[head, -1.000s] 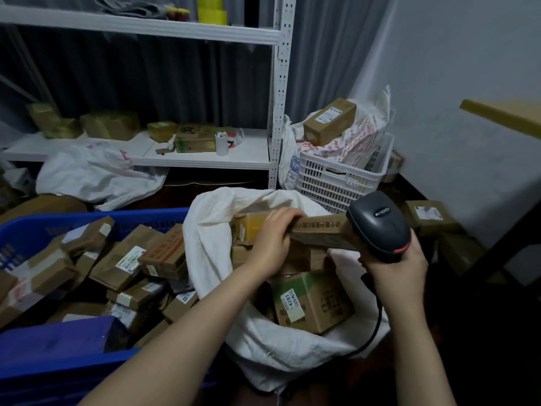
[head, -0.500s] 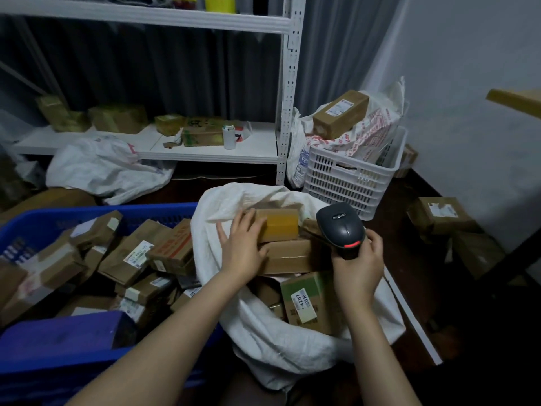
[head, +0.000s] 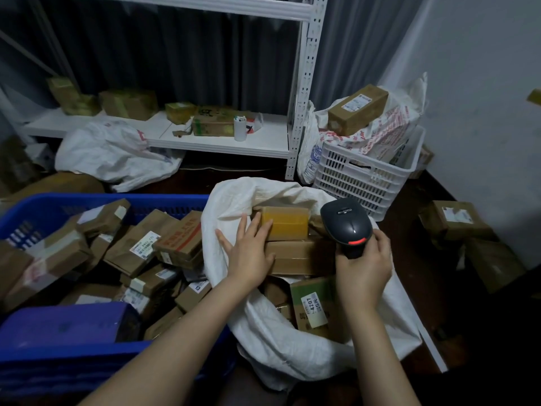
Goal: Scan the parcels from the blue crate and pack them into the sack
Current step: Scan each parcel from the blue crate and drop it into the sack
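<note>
A white sack (head: 263, 332) stands open in the middle, filled with cardboard parcels. On top lies a yellow-taped parcel (head: 288, 222) over a plain brown box (head: 298, 256). My left hand (head: 247, 250) rests flat with straight fingers against the left end of these two parcels. My right hand (head: 363, 265) grips the handle of a black barcode scanner (head: 345, 227), held just right of the parcels, its red light showing. The blue crate (head: 73, 350) at the left holds several labelled brown parcels (head: 146, 244).
A white metal shelf (head: 222, 142) with boxes runs along the back. A white plastic basket (head: 366, 177) with a sack and a box stands at the back right. Loose parcels (head: 453, 219) lie on the dark floor at right. A crumpled white sack (head: 114, 150) lies behind the crate.
The parcel my left hand held above the sack now lies inside on the pile, and the hand has flattened against it. The scanner has come down lower beside the parcels.
</note>
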